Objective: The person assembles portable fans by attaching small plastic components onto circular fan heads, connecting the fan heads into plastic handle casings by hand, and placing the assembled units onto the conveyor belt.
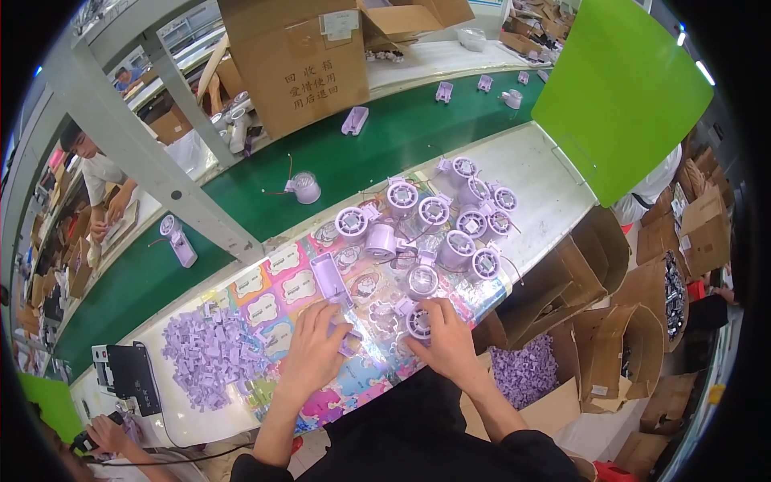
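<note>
My right hand (443, 341) is closed round a light purple fan head (418, 323) with a round grille, low over the patterned mat (301, 285). Close to it, my left hand (315, 344) curls its fingers about a small purple plastic part (350, 342), mostly hidden by the hand. Just beyond the left fingertips lies a long hollow purple handle shell (328, 275). Another fan head (422, 280) with a clear cover rests past my right hand. Several more purple fan heads (434, 211) stand grouped at the far right of the mat, some with thin wires.
Small purple parts (213, 357) are heaped on the left. A green conveyor belt (241, 189) runs behind, carrying purple shells and a wired fan head (304, 188). A grey post (173, 161) rises at left. Open cardboard boxes (562, 361) stand at right. Co-workers sit at left.
</note>
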### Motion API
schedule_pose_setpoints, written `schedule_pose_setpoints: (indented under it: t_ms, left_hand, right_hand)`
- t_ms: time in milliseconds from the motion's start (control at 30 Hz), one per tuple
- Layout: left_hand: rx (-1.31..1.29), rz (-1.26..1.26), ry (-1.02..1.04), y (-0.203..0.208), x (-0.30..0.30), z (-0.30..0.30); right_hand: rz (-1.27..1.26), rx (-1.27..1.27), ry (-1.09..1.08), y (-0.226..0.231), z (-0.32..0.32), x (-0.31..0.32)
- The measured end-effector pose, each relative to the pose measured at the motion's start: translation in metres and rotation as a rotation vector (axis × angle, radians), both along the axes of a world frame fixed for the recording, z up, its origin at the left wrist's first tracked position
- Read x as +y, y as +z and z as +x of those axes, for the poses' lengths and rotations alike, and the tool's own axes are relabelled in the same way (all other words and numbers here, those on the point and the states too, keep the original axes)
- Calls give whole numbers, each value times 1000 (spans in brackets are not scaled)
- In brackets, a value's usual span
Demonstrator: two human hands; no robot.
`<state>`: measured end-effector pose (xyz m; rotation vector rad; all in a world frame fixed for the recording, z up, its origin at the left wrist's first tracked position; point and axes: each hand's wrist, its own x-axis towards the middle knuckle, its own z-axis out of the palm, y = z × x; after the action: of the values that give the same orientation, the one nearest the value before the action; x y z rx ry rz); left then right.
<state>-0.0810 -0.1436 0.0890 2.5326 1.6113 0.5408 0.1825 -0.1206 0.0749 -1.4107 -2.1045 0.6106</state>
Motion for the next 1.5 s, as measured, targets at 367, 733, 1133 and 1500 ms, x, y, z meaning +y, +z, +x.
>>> schedule_pose_setpoints:
  t_ms: [367, 733, 1133, 1500]
  left_hand:
    - [-232, -442, 108, 16, 10, -5]
    - [-314, -566, 9, 17, 9, -19]
    - [-475, -559, 48, 20, 8, -7]
    - [-706, -463, 195, 9, 36, -5]
  right_hand:
    - [-187, 349, 349, 20, -4, 20]
    - [-87, 125, 598, 32, -23, 21]
    - [53, -11, 586, 28, -34, 17]
    - [459, 51, 333, 25, -46, 31]
